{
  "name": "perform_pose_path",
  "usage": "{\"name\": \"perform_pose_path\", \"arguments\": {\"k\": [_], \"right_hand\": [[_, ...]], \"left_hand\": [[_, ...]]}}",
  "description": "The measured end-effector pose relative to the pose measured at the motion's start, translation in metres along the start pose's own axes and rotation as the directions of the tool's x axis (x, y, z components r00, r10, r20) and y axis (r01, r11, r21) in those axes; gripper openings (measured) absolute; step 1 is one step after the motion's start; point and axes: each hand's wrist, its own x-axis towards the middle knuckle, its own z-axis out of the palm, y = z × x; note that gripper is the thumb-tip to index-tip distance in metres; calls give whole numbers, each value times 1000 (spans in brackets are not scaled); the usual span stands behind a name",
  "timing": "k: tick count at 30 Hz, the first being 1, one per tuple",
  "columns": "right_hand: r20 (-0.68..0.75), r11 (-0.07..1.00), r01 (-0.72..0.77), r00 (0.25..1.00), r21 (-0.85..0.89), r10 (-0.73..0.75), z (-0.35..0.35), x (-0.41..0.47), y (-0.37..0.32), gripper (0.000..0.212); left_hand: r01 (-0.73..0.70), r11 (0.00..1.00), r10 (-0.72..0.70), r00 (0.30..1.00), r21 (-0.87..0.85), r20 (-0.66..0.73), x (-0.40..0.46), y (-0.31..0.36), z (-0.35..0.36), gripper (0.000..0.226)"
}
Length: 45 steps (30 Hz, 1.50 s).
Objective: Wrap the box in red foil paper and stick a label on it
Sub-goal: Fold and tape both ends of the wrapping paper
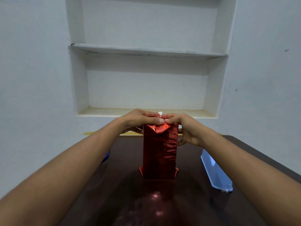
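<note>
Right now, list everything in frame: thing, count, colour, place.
box: 1, red foil-wrapped, upright at table centre, top flaps being folded
table: 1, dark brown glossy, foreground
lid-like flat plastic piece: 1, pale blue, on table right of box
dark object with blue glow: 1, table's left edge, mostly hidden by forearm
wall niche: 1, white, two shelves, behind table
left hand: 1, presses foil on box top
right hand: 1, pinches foil on box top

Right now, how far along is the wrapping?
Mostly done: red foil already covers the sides of the upright box, and its bottom end looks folded, corners sticking out. In hand: the left hand and right hand press the top flaps down. Left: sealing that top and sticking a label; no label shows.
</note>
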Motion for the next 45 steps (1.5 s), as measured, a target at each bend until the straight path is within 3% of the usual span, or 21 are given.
{"name": "perform_pose_path", "arguments": {"k": [4,13,18,21,23,26,28,31,33,36,39,41,43,45], "right_hand": [[9,1000,-7,1000,-9,7,0,0,0,37],[-1,999,-34,999,-19,34,-4,-4,-1,44],[-156,990,-125,979,72,135,-8,-7,-6,21],[-222,974,-138,959,178,176,-1,-8,-8,27],[-251,973,-116,954,201,165,0,-10,-9,34],[-271,989,-96,954,116,124,-4,-14,-6,13],[-309,990,-39,948,134,79,-8,-16,2,13],[-535,989,87,845,123,-8,-18,-20,24,17],[-653,995,94,754,-10,-78,-26,-33,44,9],[-694,941,-63,692,-332,-199,-42,-57,76,18],[-725,772,-362,666,-522,-178,-63,-73,96,19],[-736,655,-511,668,-557,-105,-76,-81,103,22],[-746,607,-592,666,-529,0,-85,-87,107,30],[-742,754,-558,655,-347,144,-91,-86,110,30]], "left_hand": [[7,999,-8,1000,43,21,0,2,-4,63],[-12,997,15,1000,81,-25,-4,13,8,50],[-16,998,18,999,66,-31,3,18,23,48],[-14,998,17,999,61,-40,7,20,30,48],[-12,999,14,999,47,-43,8,20,31,46],[-6,999,8,999,47,-41,8,19,31,52],[-5,999,6,999,39,-37,7,17,30,56],[-3,1000,4,1000,17,-31,7,16,30,54],[-5,1000,5,1000,14,-28,6,16,30,52],[-11,1000,11,1000,16,-23,3,17,30,44],[-9,1000,9,1000,6,-27,-1,18,30,43],[-7,1000,7,1000,4,-24,-3,19,31,42],[-9,1000,9,1000,4,-14,-5,20,33,39],[-10,1000,10,1000,-7,-11,-7,21,33,34]]}}
